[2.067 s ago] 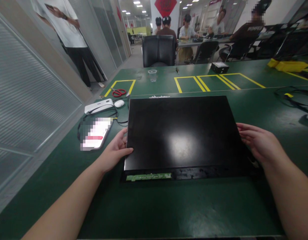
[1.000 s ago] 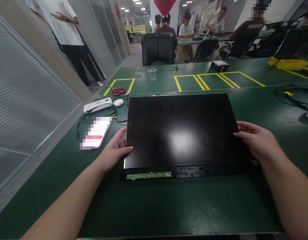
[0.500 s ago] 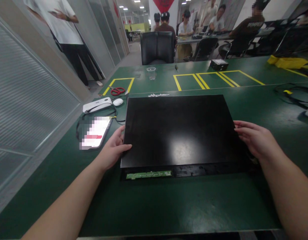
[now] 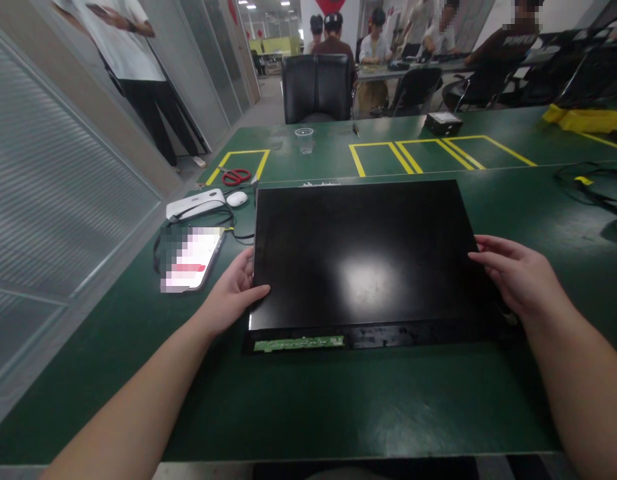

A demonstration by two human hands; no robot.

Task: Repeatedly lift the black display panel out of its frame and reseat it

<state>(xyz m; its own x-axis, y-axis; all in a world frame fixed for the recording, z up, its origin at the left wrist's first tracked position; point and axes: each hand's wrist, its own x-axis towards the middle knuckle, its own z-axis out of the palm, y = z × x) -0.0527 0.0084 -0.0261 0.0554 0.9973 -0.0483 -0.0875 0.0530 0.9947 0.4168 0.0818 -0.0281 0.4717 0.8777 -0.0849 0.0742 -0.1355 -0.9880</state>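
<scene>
A large black glossy panel (image 4: 358, 247) lies over a black base, between my hands. My left hand (image 4: 235, 290) grips its left edge, thumb on top and fingers curled at the side. My right hand (image 4: 518, 273) holds the right edge between thumb and fingers. Along the near side, part of the black base (image 4: 403, 335) shows past the panel, with a narrow green circuit board (image 4: 298, 343) on its left part. The undersides of the panel and of my fingertips are hidden.
On the green table (image 4: 368, 407), a phone (image 4: 195, 260), white device (image 4: 195, 203), mouse (image 4: 237, 199) and cables lie left. Red scissors (image 4: 237, 177), a plastic cup (image 4: 305, 141) and a black box (image 4: 443, 123) stand farther back. More cables (image 4: 588, 190) lie right. People are beyond.
The panel has shifted slightly right and away from me, its far edge higher in view. Both hands moved with it and keep their hold. The view has tilted a little.
</scene>
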